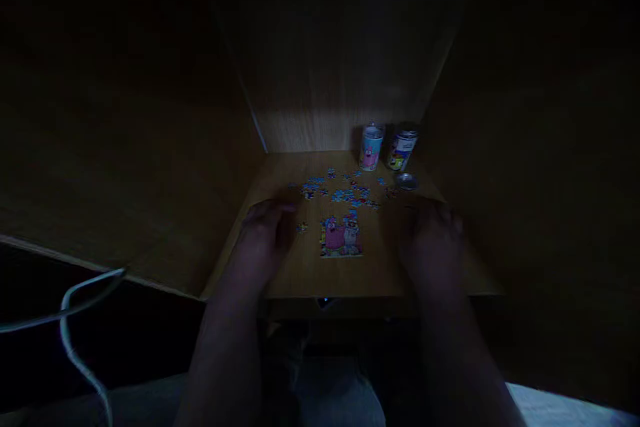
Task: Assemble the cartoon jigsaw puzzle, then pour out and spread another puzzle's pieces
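On the wooden surface lies a partly joined jigsaw puzzle (pixel 342 238) with a pink cartoon figure on it. Beyond it, loose puzzle pieces (pixel 344 195) are scattered, many of them blue. My left hand (pixel 261 230) rests left of the puzzle, a finger stretched out towards the pieces, with nothing visible in it. A small loose piece (pixel 301 228) lies between that hand and the puzzle. To the puzzle's right rests my right hand (pixel 433 234), apart from it, fingers loosely bent and dim; I see nothing held there.
Two printed cans, a pink-and-blue one (pixel 370 148) and a yellow-and-blue one (pixel 401 148), stand at the back right. A round lid (pixel 407 181) lies before them. Dark wooden walls enclose the surface (pixel 300 274). A pale cable (pixel 67 340) hangs at lower left.
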{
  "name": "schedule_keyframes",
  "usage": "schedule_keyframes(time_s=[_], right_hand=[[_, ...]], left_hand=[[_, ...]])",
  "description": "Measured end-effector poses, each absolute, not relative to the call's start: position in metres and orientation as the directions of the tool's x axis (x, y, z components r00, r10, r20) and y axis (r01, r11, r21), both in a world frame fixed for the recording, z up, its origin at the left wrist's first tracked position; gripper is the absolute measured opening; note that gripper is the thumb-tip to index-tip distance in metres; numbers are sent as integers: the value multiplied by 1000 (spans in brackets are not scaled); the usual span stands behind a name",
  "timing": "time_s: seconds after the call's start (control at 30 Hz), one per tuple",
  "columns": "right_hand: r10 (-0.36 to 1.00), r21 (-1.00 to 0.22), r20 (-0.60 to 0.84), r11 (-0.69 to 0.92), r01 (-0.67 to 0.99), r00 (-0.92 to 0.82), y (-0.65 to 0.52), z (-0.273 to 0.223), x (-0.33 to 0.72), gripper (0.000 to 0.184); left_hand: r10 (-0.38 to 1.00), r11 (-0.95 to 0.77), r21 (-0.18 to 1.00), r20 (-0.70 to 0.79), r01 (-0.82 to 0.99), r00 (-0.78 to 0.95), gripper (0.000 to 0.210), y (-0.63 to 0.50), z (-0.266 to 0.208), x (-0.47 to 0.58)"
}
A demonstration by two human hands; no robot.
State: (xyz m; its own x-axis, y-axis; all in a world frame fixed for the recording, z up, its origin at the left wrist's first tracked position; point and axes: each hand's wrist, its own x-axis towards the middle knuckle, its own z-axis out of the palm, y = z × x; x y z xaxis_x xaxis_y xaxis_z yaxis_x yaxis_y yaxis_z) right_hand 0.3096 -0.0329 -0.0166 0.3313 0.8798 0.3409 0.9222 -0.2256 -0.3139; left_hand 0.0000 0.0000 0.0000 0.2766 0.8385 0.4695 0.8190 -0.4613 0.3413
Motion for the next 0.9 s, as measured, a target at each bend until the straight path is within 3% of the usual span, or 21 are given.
schedule_keyframes(time_s=[0.17,0.33,0.57,0.77,0.9], right_hand=[[872,-313,391,-177,933,296,-34,-23,307,55],[931,-286,347,-14,958,117,-30,-27,300,71],[973,-273,227,17,962,47,-24,-26,295,66],[938,-256,343,40,966,52,-22,-30,300,57],[909,-296,410,56,953,74,-18,-31,310,50]], left_hand=[[792,-535,299,502,791,346,26,-6,1,2],[726,-659,286,481,696,491,24,-14,7,33],[704,-701,326,456,634,544,21,-20,8,56],[707,-702,345,446,623,550,22,-19,8,54],[761,-617,375,509,692,402,26,-15,5,49]])
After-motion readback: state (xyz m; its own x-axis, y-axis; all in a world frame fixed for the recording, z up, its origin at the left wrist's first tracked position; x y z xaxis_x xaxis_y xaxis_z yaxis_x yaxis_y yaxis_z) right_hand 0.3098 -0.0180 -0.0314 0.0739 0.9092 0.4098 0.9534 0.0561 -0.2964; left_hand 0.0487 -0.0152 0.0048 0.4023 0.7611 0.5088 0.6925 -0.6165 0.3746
